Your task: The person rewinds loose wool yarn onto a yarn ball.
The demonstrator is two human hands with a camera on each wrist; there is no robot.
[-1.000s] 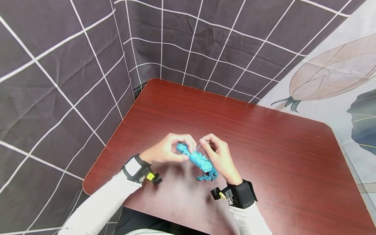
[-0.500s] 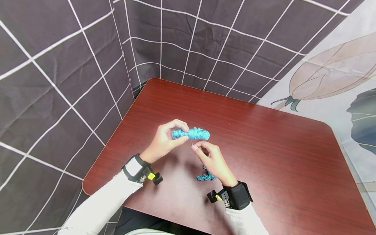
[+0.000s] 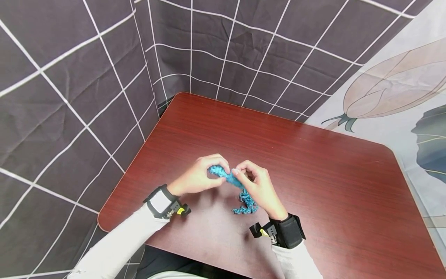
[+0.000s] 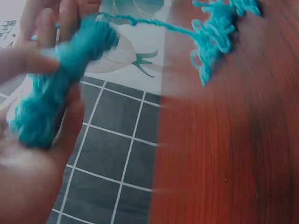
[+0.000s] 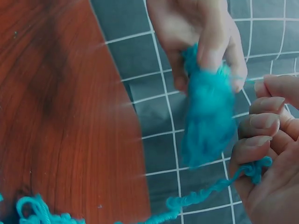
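A red-brown bench (image 3: 331, 174) with rounded corners is stretching across the lower part of the head view. White-gridded grey cloth (image 3: 209, 33) is hanging along its left side and far edge, wrinkling slightly. At right, white cloth (image 3: 386, 130) is showing a pale printed flower (image 3: 390, 87) and a blue-grey leaf (image 3: 433, 145).

I counted two bare hands (image 3: 196, 176) (image 3: 260, 188), two black wrist straps (image 3: 287, 231), two long white sleeves (image 3: 118, 244), one wound bundle of blue yarn (image 5: 210, 119), one curly blue yarn heap (image 3: 247, 201) and one reddish-brown wood-grained tabletop (image 3: 313, 174).
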